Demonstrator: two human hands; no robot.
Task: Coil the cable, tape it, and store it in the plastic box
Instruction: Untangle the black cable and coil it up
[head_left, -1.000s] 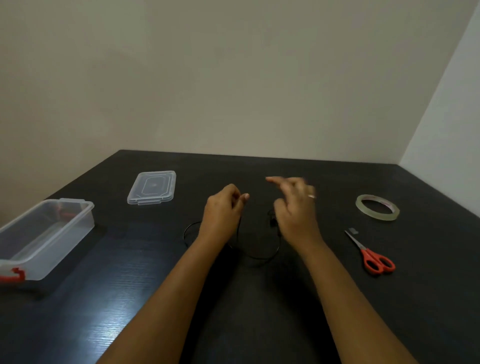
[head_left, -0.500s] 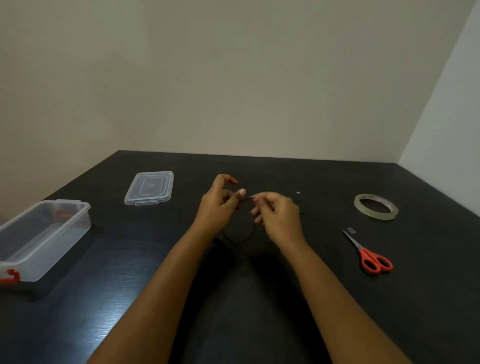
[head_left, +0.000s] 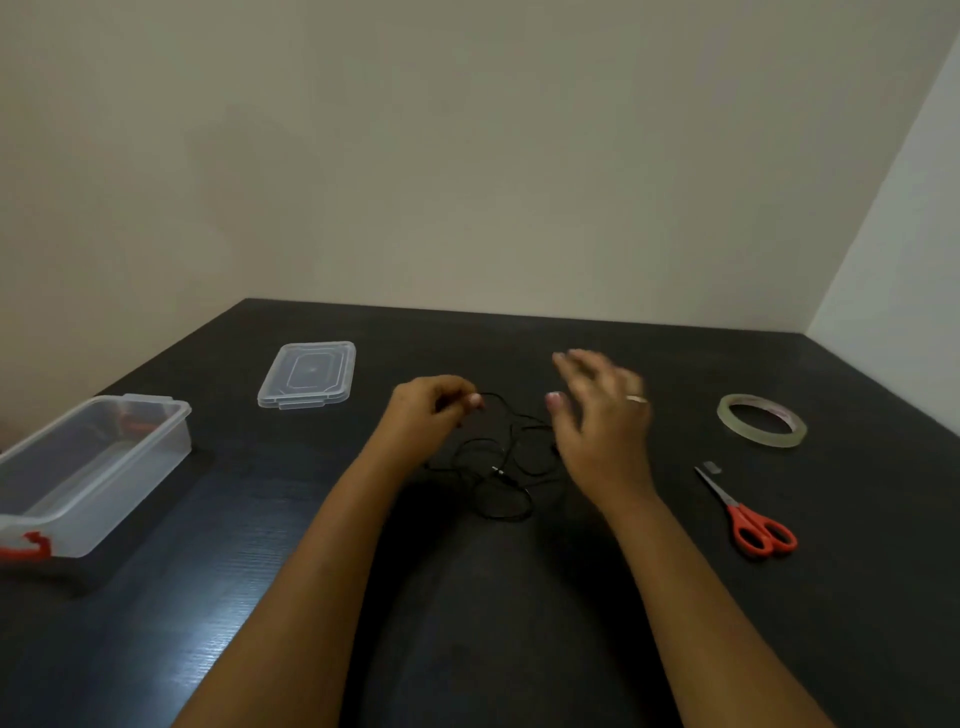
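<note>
- Table bears the open plastic box at far left, well apart from the work.
- Right hand, fingers spread, holds nothing.
- Left hand pinches the cable (loose tangle between the hands): coiling is barely begun; next, gather even loops.

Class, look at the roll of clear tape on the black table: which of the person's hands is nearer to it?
Right. The right hand, open, hovers over the thin black cable, with the roll of clear tape off to its right. The left hand sits farther left, pinching the cable.
</note>
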